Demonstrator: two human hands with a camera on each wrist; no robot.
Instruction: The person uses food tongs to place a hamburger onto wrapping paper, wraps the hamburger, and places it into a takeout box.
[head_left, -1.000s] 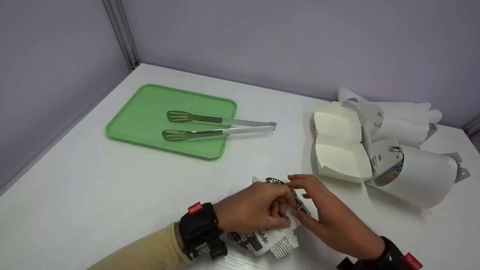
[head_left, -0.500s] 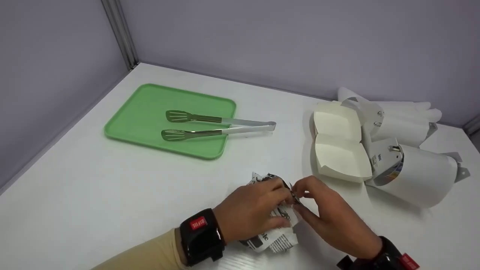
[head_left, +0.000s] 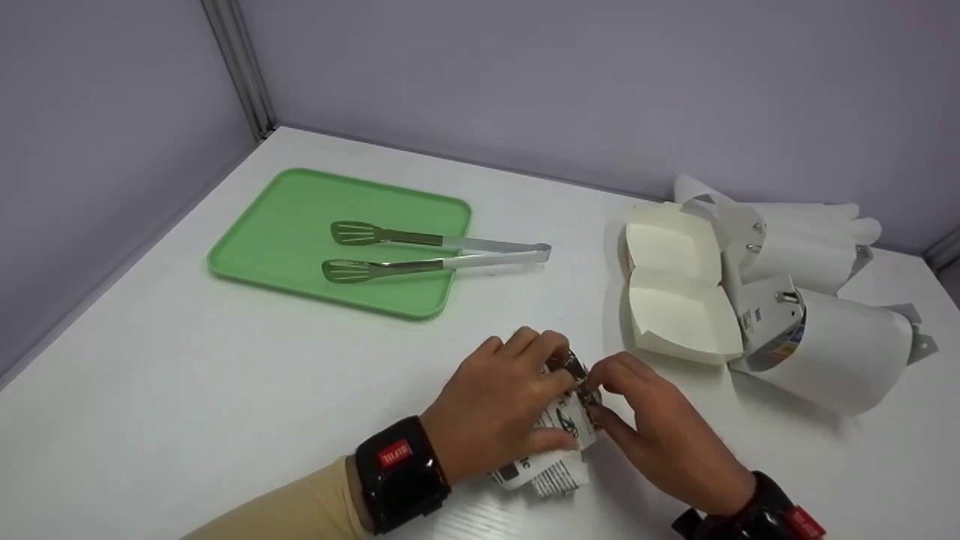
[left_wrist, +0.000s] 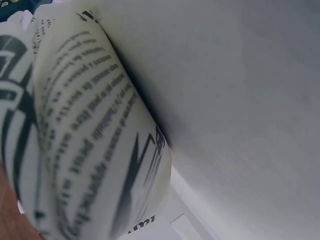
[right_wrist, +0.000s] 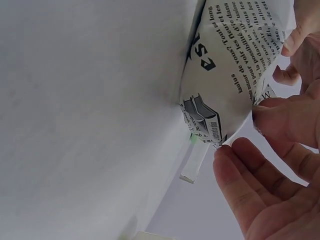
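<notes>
A bundle wrapped in newsprint-patterned paper (head_left: 559, 420) lies on the white table between my two hands; what is inside is hidden. My left hand (head_left: 499, 409) holds it from above, fingers bent over the wrapper and thumb on the near side. At the bundle's right end my right hand (head_left: 664, 431) pinches the paper edge between thumb and fingers. The right wrist view shows the thumb and fingers of that hand (right_wrist: 265, 185) on the gathered edge of the wrapper (right_wrist: 235, 60). Printed paper (left_wrist: 95, 125) fills the left part of the left wrist view.
A green tray (head_left: 262, 240) sits farther left, with slotted metal tongs (head_left: 487, 251) lying across its right side. Near the right hand stands an opened cream clamshell box (head_left: 679, 315). White dispensers (head_left: 847, 352) are right of the box, one bearing plastic-looking sleeves. Walls border the table.
The left hand has lifted and spread farther over the far side of the bundle. The right hand has closed from loosely bent fingers to a pinch on the paper edge, which now folds inward.
</notes>
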